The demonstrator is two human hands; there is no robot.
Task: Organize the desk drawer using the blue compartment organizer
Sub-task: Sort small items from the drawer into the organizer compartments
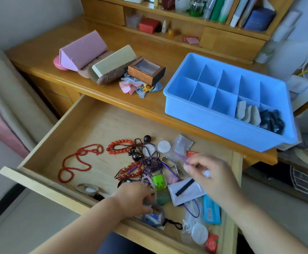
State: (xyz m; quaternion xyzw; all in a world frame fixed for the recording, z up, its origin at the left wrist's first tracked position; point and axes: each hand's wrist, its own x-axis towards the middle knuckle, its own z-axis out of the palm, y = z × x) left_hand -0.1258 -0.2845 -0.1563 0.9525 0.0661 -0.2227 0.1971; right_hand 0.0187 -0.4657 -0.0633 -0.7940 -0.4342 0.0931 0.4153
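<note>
The blue compartment organizer [201, 114] stands on the desk top at the right; its two front-right cells hold beige pieces [247, 112] and dark pieces [272, 121], the others look empty. Below it the wooden drawer [87, 129] is pulled out, with a heap of red bead strings [76, 162], cords, a green charm [158, 181], a white packet [185, 190] and a blue tube [212, 210]. My left hand [133, 200] reaches into the heap near the front and pinches a small item. My right hand [212, 173], blurred, pinches a small clear pinkish bag [179, 157] above the drawer.
On the desk top at the left lie a pink folded case [83, 50], a cream case [113, 61], a brown windowed box [146, 69] and crumpled cloths [138, 87]. Shelves with bottles and books rise behind. The drawer's left part is bare wood.
</note>
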